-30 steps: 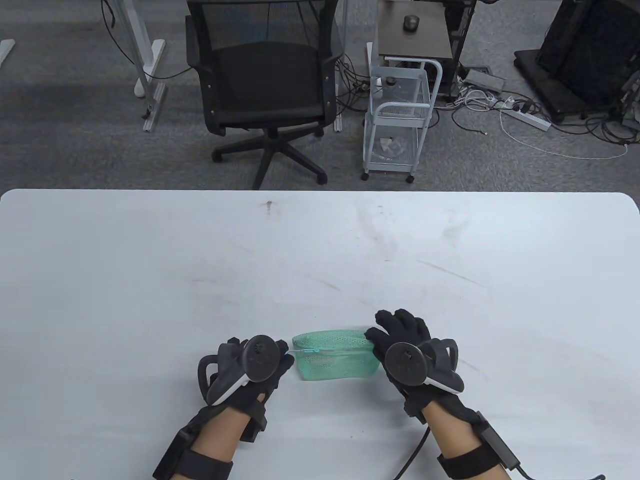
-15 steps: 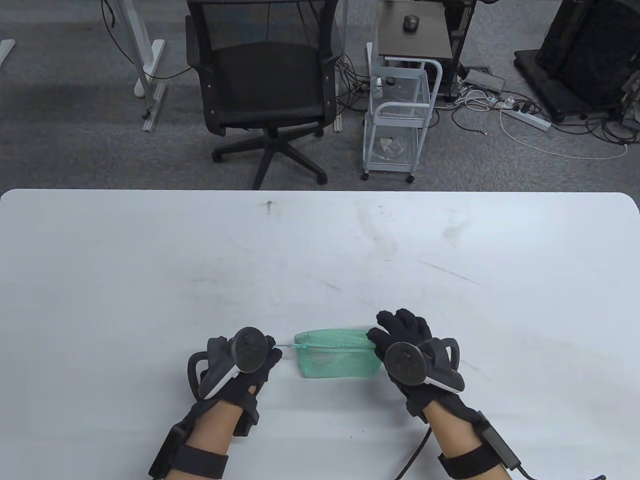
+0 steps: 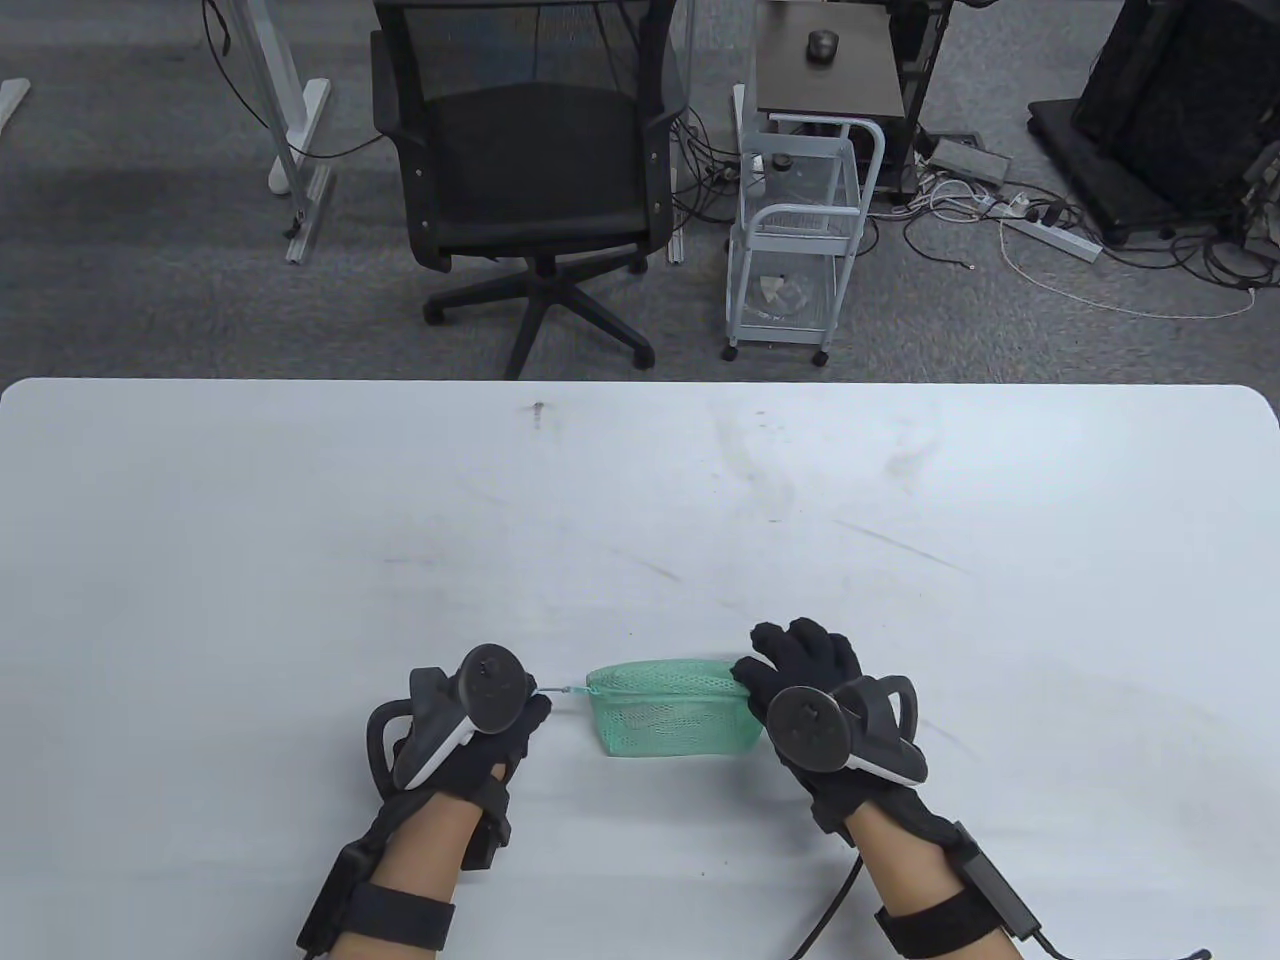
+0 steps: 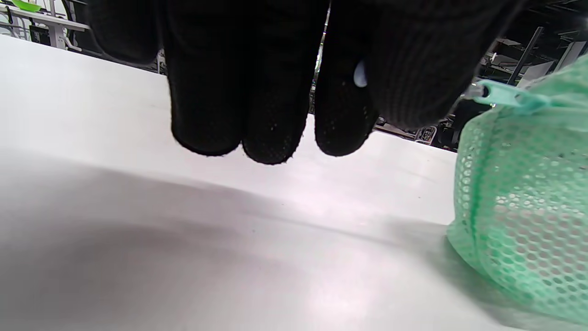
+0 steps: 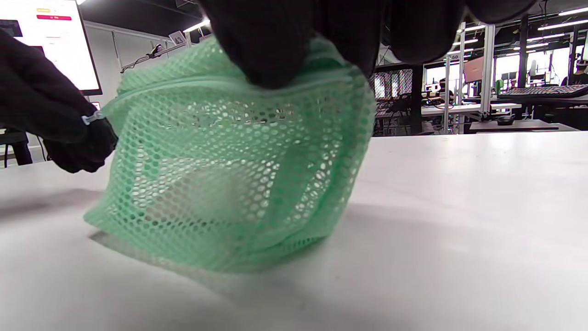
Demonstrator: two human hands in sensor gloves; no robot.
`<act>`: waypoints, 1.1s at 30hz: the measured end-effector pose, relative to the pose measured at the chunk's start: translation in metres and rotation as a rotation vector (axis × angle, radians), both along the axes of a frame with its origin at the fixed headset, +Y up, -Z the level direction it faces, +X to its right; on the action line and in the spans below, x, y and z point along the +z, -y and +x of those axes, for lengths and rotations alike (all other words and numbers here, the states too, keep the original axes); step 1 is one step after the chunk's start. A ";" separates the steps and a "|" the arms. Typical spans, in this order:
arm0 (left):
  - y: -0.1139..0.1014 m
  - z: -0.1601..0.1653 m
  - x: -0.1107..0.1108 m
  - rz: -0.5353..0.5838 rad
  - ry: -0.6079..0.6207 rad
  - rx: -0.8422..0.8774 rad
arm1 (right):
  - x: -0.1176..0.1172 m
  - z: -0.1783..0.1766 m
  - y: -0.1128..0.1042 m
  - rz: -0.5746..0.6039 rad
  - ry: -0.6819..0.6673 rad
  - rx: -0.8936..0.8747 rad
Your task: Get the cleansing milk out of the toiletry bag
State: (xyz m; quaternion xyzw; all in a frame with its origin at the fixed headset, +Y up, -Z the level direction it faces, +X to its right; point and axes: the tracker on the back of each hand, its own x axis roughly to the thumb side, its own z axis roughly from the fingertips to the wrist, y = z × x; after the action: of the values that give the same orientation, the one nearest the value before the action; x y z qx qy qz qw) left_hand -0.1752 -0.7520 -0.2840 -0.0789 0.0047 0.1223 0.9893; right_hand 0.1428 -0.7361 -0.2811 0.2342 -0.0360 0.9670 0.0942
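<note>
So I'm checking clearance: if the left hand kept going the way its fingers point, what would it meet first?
Probably the toiletry bag: the left hand points toward its zipper end, pinching the zipper pull.

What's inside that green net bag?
Through the mesh of the toiletry bag a pale rounded shape shows low down. What it is cannot be told: the netting blurs it, and the right hand covers the top.
</note>
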 end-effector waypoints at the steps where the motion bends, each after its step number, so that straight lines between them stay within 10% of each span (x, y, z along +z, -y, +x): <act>1: 0.000 0.000 0.000 0.003 0.000 0.001 | 0.000 0.000 0.000 -0.002 -0.001 -0.005; 33: -0.013 0.039 0.022 0.178 0.216 0.031 | 0.024 -0.020 -0.008 0.089 -0.226 -0.111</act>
State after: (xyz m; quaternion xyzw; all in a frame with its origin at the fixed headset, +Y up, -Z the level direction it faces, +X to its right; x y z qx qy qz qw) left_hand -0.1361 -0.7391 -0.2622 -0.0038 -0.1139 0.1281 0.9852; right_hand 0.1228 -0.7280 -0.2568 0.3430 -0.0809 0.9253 0.1403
